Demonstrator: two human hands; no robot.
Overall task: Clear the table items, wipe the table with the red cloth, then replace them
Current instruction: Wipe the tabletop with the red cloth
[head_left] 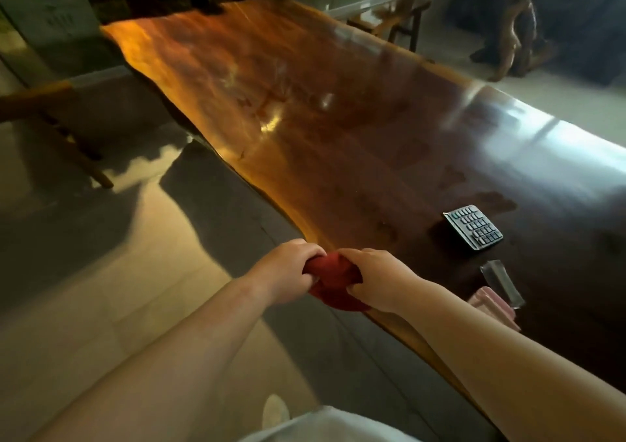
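Observation:
A bunched red cloth (333, 280) hangs at the near edge of the long polished wooden table (305, 109). My left hand (288, 272) grips its left side and my right hand (376, 277) grips its right side. To the right, on the dark part of the table, lies a grey calculator (473, 226). Nearer to me sit a clear shiny packet (501, 282) and a pink object (493, 307), partly hidden by my right forearm.
A wooden bench (50, 109) stands on the floor to the left of the table. Another wooden bench (389, 18) and a carved wooden stand (511, 28) are beyond the table's far side. My shoe (276, 411) shows on the tiled floor below.

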